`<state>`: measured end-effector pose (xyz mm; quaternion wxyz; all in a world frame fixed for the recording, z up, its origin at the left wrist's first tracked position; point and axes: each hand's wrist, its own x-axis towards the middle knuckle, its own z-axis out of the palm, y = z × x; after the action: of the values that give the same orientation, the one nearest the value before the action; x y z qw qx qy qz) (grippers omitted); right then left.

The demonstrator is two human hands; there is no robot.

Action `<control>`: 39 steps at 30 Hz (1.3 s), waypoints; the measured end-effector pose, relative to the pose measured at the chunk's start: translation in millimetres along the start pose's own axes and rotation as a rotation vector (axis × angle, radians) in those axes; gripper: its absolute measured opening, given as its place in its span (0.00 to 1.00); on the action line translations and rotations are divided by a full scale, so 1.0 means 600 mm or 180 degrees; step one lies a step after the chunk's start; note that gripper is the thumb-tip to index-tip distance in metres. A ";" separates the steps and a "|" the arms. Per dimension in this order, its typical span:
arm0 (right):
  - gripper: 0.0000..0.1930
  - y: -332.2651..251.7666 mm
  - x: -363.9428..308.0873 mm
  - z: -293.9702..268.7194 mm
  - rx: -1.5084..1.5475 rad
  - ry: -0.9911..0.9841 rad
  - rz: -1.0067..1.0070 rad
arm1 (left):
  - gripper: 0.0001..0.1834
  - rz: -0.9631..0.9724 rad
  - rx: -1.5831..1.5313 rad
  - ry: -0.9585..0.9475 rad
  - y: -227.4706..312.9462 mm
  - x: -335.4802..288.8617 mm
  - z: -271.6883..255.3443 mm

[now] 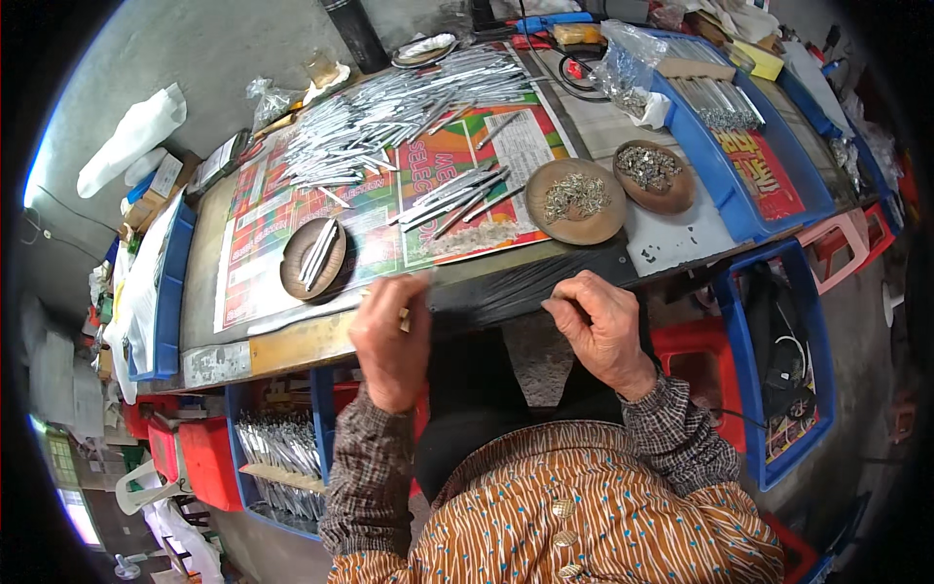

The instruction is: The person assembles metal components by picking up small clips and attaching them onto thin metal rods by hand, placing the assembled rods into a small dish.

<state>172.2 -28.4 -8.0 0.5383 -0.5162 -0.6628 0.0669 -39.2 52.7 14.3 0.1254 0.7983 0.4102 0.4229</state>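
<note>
Just above the table's front edge my left hand (392,341) is closed, its fingertips slightly blurred. Something small and yellowish shows at its fingers, too small to name. My right hand (605,331), also over the front edge, pinches thumb against curled fingers; what it holds, if anything, is hidden. Close to the left hand a round brown dish (288,255) holds several slim silver rods (318,257). Beyond the hands lies a small pile of silver rods (452,200). Near the right hand, one brown dish (538,209) has small brass-coloured parts and another (686,195) has darker metal bits.
A large heap of silver rods (389,117) covers the table's far side, over colourful printed sheets (268,263). A blue tray (700,161) with bundled rods stands at right. Below the table are a blue crate of rods (282,453), a blue crate (744,380) and a red stool (696,341).
</note>
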 end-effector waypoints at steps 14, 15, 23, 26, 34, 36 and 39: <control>0.08 0.008 0.011 -0.006 -0.0143 0.0072 -0.0005 | 0.05 -0.0083 0.1242 0.0421 -0.217 0.094 -0.079; 0.08 0.010 0.010 -0.006 -0.0185 0.0072 -0.0003 | 0.05 -0.0062 0.1310 0.0385 -0.223 0.098 -0.076; 0.08 0.015 0.019 -0.018 -0.0351 0.0123 -0.0006 | 0.06 -0.0112 0.1601 0.0161 -0.247 0.118 -0.063; 0.08 0.019 0.024 -0.023 -0.0439 0.0116 0.0101 | 0.07 -0.0033 0.1563 0.0129 -0.265 0.120 -0.062; 0.08 0.049 0.041 -0.032 -0.1120 0.0162 -0.0022 | 0.08 -0.0002 0.1551 0.0030 -0.272 0.119 -0.065; 0.08 0.054 0.046 -0.034 -0.1276 0.0206 -0.0122 | 0.08 -0.0019 0.1564 -0.0062 -0.265 0.120 -0.068; 0.11 0.059 0.052 -0.038 -0.1480 0.0093 -0.0066 | 0.08 -0.0041 0.1734 0.0051 -0.235 0.116 -0.066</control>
<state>215.1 1.0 -1.5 0.4150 -0.6204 -0.6578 -0.1006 -126.3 189.3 1.3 -0.0945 0.7965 0.5149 0.3024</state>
